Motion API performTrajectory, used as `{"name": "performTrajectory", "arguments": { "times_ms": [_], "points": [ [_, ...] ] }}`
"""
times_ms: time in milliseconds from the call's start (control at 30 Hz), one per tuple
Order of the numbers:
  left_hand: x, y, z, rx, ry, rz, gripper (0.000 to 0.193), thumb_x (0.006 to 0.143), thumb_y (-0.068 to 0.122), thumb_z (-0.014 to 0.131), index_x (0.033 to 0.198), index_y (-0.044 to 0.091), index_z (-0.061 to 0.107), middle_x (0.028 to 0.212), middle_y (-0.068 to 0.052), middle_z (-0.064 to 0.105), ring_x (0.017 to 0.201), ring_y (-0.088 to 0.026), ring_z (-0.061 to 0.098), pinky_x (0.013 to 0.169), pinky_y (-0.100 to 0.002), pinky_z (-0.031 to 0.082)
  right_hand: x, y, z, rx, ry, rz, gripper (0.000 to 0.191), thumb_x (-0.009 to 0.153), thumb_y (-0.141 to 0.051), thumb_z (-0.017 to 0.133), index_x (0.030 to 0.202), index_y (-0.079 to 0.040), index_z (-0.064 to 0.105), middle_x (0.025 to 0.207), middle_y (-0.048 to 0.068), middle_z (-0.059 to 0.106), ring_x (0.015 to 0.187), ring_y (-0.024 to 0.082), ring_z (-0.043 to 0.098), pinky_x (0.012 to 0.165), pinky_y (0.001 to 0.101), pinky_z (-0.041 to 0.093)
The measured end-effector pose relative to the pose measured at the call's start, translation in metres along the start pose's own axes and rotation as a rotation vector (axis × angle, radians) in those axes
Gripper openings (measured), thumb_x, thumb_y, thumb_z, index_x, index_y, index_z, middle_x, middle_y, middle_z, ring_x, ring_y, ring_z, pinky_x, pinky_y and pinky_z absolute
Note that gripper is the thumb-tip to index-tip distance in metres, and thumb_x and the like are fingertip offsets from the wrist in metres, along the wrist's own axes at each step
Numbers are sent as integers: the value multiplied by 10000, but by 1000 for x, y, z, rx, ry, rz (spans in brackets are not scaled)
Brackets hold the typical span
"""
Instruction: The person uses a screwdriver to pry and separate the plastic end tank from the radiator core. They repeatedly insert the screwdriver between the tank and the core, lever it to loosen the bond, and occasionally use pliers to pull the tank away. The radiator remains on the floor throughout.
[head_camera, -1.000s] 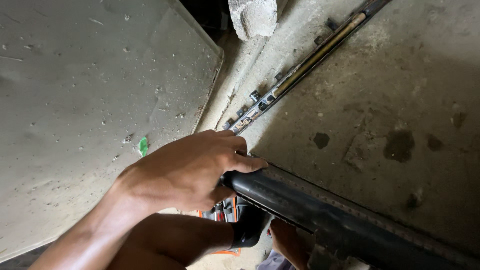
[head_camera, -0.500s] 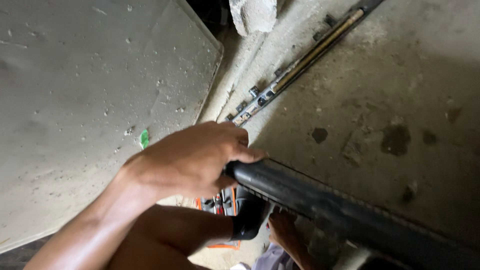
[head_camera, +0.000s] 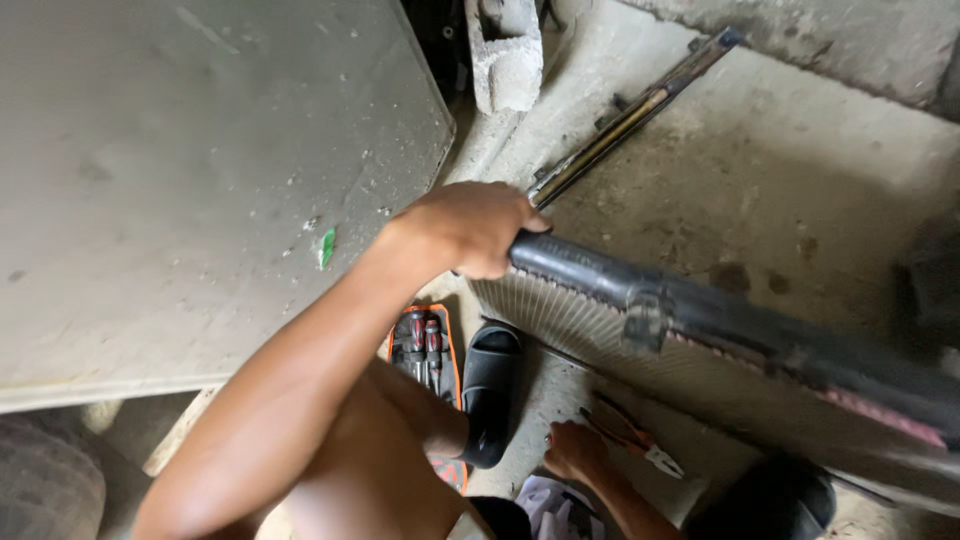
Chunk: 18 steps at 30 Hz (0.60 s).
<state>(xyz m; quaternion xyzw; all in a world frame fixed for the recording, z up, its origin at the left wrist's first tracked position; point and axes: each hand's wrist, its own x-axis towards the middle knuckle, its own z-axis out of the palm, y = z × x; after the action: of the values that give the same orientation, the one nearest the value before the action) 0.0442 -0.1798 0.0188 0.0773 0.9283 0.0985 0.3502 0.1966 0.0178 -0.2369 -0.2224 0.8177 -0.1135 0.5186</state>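
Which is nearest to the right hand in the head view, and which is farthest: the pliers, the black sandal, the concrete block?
From the right hand, low in the picture:
1. Pliers, on the floor just beside its fingers.
2. Black sandal, a little off, toward the orange tool case.
3. Concrete block, far off at the top edge.

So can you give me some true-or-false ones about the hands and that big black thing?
1. The left hand grips the end of the black radiator. True.
2. The right hand is on the radiator too. False: it is down on the floor, by the pliers.
3. A black sandal lies beside the orange tool case. True.
4. The radiator lies flat on the board. False: it stands on edge, on the concrete floor.
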Motion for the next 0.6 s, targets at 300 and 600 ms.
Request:
{"name": "performTrajectory", "arguments": {
  "times_ms": [300,600],
  "points": [
    [14,26,3,78,124,168,353,781,95,635,1088,213,762,960,-85,751,916,-286,720,812,-434,560,-61,-38,-53,189,175,-13,222,880,-204,577,1011,-95,719,895,181,717,810,332,680,799,482,527],
    [33,69,7,139,312,436,353,944,348,553,1127,108,738,1161,-129,732,1130,-327,672,971,-436,521,-83,-8,-88,527,386,-395,267,811,-211,798,993,-37,709,785,59,756,705,154,688,665,331,583]
  ]
}}
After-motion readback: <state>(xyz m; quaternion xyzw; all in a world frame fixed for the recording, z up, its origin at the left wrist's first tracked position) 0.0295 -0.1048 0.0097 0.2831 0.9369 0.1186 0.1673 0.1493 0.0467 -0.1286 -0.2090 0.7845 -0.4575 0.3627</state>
